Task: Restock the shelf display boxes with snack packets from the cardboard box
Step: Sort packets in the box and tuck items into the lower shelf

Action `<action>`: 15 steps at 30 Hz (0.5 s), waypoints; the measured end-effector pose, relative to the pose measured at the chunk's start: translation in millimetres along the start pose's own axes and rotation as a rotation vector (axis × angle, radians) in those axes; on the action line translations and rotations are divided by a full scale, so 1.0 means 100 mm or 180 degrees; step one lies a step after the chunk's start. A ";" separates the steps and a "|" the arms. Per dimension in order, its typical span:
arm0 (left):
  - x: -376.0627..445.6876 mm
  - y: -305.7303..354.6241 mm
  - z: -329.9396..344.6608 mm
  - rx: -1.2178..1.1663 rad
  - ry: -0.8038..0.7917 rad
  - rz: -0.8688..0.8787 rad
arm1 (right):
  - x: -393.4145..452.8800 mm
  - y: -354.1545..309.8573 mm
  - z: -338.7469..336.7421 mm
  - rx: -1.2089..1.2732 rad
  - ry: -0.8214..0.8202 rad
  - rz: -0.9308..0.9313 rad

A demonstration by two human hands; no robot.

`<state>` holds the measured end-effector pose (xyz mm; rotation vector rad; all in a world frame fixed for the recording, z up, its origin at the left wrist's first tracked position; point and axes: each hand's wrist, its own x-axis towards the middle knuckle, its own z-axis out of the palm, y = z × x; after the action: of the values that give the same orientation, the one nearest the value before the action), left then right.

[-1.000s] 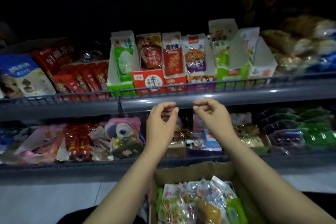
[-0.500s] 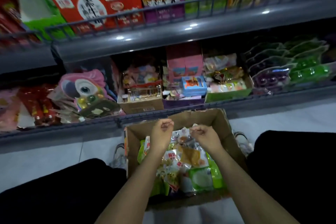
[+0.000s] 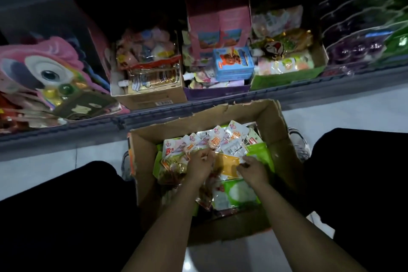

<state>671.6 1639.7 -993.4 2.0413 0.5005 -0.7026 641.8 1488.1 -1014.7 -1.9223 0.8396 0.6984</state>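
Cardboard box at lower centre of frame, on the floor between the knees, full of snack packets. Left hand down among them, fingers curled on packets at its fingertips. Right hand just beside, pinching the orange packet. Shelf display boxes along the upper frame.

Your left hand and right hand are inside the cardboard box, fingers curled on the snack packets, below the shelf.
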 end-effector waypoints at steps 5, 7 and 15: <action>0.09 -0.18 0.09 -0.0072 -0.0029 -0.0290 | 0.04 0.02 0.00 -0.0344 0.0099 0.0126; 0.11 -0.18 0.11 -0.0231 0.0013 -0.0429 | 0.07 0.04 0.01 -0.0377 0.0100 0.0138; 0.13 -0.13 0.17 -0.1307 0.0014 -0.1151 | 0.08 0.07 0.09 0.0209 -0.0037 0.0248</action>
<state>668.8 1633.6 -1017.6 1.5830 0.9489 -0.7353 640.0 1491.3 -1028.0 -1.8333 0.9231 0.7192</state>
